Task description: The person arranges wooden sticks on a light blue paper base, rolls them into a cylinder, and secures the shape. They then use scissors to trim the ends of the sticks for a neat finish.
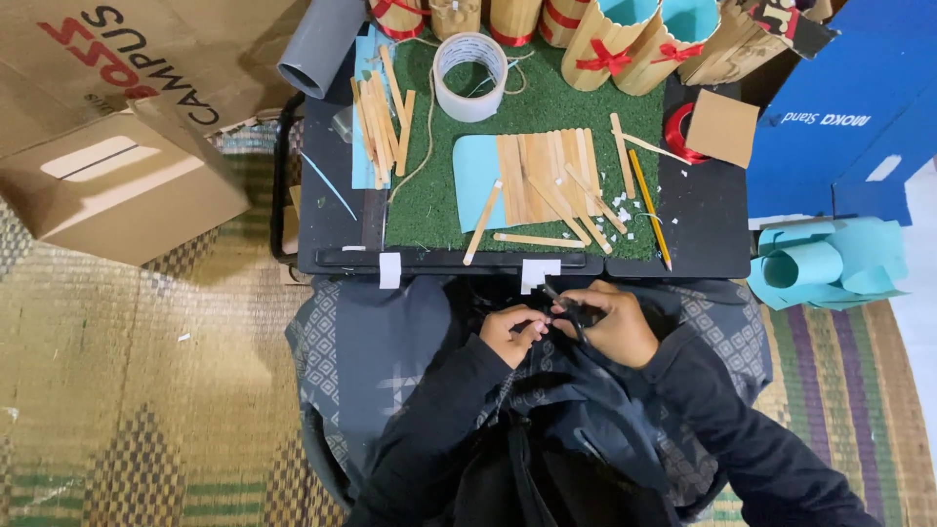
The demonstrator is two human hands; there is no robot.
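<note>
You're gripping black-handled scissors (569, 310) in your right hand (610, 325), fingers closed around the handles. Your left hand (509, 333) is pinching something small and dark at the blades; can't tell what. Both hands are hovering over your lap, just below the black tray table (708, 229) with flat wooden craft sticks (547, 178).
</note>
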